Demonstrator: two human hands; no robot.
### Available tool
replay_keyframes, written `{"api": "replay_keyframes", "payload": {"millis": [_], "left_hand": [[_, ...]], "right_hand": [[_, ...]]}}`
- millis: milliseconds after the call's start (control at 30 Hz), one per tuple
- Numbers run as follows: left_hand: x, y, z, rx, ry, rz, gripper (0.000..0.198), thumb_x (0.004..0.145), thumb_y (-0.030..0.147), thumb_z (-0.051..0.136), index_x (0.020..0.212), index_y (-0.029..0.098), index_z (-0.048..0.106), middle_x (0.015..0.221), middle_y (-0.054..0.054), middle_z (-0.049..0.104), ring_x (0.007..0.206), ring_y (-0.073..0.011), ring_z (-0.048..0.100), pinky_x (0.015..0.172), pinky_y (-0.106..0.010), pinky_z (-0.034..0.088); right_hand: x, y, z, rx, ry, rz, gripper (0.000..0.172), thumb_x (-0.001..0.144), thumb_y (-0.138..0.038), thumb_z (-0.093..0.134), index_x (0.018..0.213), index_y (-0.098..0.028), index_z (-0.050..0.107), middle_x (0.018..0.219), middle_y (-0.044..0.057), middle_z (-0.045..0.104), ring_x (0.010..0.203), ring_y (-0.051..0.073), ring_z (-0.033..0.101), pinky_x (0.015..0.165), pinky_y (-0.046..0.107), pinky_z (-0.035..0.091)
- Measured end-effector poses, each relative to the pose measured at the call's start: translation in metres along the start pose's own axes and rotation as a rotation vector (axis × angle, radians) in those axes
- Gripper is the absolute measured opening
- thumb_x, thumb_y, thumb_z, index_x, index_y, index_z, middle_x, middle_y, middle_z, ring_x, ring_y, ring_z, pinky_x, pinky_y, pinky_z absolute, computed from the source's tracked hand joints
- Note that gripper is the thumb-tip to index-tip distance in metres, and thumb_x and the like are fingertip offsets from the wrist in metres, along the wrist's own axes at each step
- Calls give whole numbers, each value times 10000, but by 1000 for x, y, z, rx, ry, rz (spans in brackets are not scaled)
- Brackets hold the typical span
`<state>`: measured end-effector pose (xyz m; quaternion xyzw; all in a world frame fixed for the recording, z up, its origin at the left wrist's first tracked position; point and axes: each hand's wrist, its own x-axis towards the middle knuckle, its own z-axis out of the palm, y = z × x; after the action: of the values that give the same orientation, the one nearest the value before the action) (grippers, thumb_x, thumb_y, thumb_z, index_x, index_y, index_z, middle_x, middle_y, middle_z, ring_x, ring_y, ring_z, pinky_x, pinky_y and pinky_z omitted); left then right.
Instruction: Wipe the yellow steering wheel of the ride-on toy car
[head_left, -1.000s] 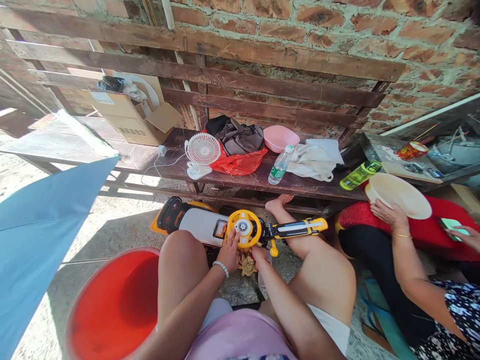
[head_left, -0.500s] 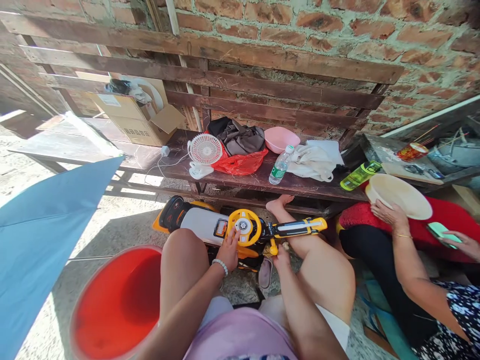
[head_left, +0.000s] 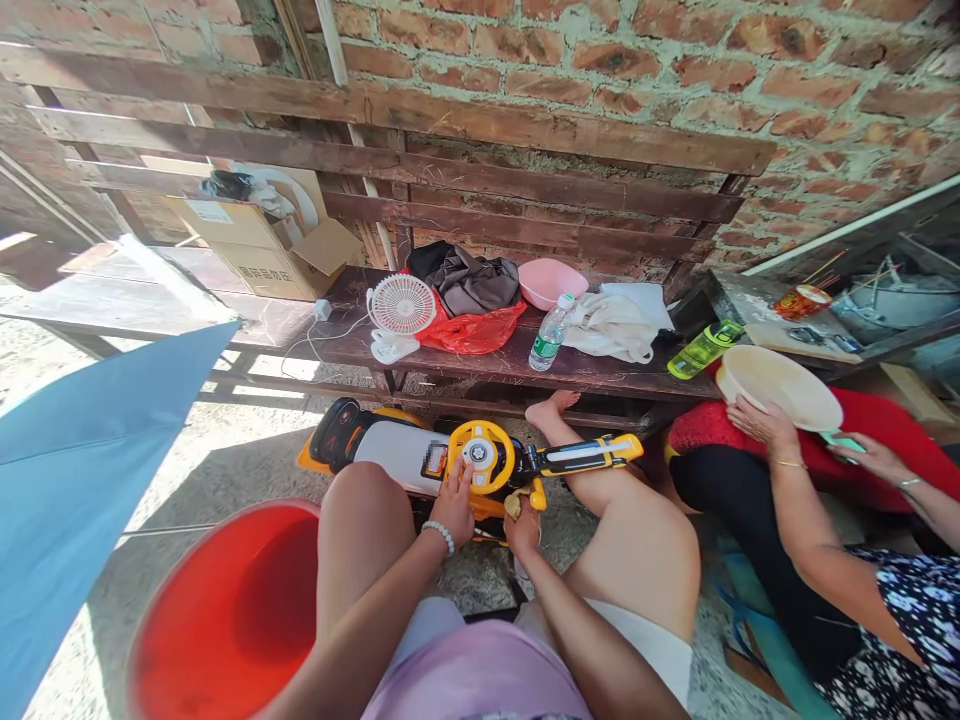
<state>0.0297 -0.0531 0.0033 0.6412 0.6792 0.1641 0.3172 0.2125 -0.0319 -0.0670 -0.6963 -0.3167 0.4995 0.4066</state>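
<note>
A toy ride-on car (head_left: 390,455) with a white body and black rear lies on the ground between my knees. My left hand (head_left: 454,505), with a white bead bracelet, has its fingers against the yellow toy steering wheel (head_left: 480,457). Just right of the wheel, my right hand (head_left: 523,527) has a small tan lump (head_left: 512,504) at its fingertips. A long yellow-and-black bar (head_left: 589,455) runs from the wheel across my right shin. The underside of the toy is hidden.
A red plastic basin (head_left: 225,610) stands at my left, beside a blue umbrella (head_left: 75,480). On my right, a seated person's hands (head_left: 761,420) hold a cream basin (head_left: 780,385). Behind, a wooden bench (head_left: 600,380) carries a fan, bags and a bottle.
My right hand has risen from beside my leg to the lower right of the wheel, with the tan lump at its fingertips. The seated person's far hand has moved left with a green phone.
</note>
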Motion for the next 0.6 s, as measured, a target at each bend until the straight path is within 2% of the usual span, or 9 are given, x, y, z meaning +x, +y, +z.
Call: {"api": "replay_keyframes", "payload": {"millis": [100,200,267,367,467,533,600], "left_hand": [[1,0,1,-24,6,-12,992,785,77,608,1709,80,248,1814,-212,73,1671,-370,174,1340,-519,256],[1,-1,2,-39,14,-5,993,780,75,603,1710,87,255,1818,-197,75,1670,-364,180,1346,-506,242],[2,-2,3,-25,17,9,987,783,75,596,1710,90,256,1817,-196,80,1669,-364,185,1344,-508,248],[2,-3,2,8,26,19,974,805,68,571,1719,104,236,1813,-199,109,1661,-354,221,1335,-511,273],[1,-1,-3,60,12,-2,946,834,50,532,1729,147,239,1807,-189,163,1624,-351,325,1296,-519,344],[0,2,-7,126,-19,-30,920,847,47,521,1724,181,277,1805,-170,190,1581,-360,400,1254,-521,399],[0,7,-12,189,-46,-62,894,856,48,520,1713,200,319,1806,-151,202,1566,-363,415,1235,-518,415]], "right_hand": [[-17,-5,5,-179,-80,-177,420,560,-27,619,895,-263,712,1260,81,697,1339,315,573,1208,402,395],[-26,-5,6,-259,-158,-239,472,555,-27,618,946,-266,730,1351,83,666,1370,327,539,1204,407,398],[-28,-2,7,-327,-242,-309,543,570,-36,625,1049,-258,752,1396,88,655,1397,331,518,1217,427,397],[-27,2,13,-487,-483,-547,615,684,-48,601,1255,-227,744,1506,99,615,1458,316,484,1261,482,373],[-22,-4,26,-732,-695,-790,551,844,-42,518,1330,-200,726,1583,107,576,1514,310,450,1300,523,318],[-17,-12,36,-893,-743,-856,505,914,-49,489,1330,-202,730,1580,93,592,1519,308,462,1314,511,289],[-11,-20,43,-1010,-757,-868,507,936,-43,495,1347,-225,729,1549,69,630,1503,289,498,1321,477,277]]}}
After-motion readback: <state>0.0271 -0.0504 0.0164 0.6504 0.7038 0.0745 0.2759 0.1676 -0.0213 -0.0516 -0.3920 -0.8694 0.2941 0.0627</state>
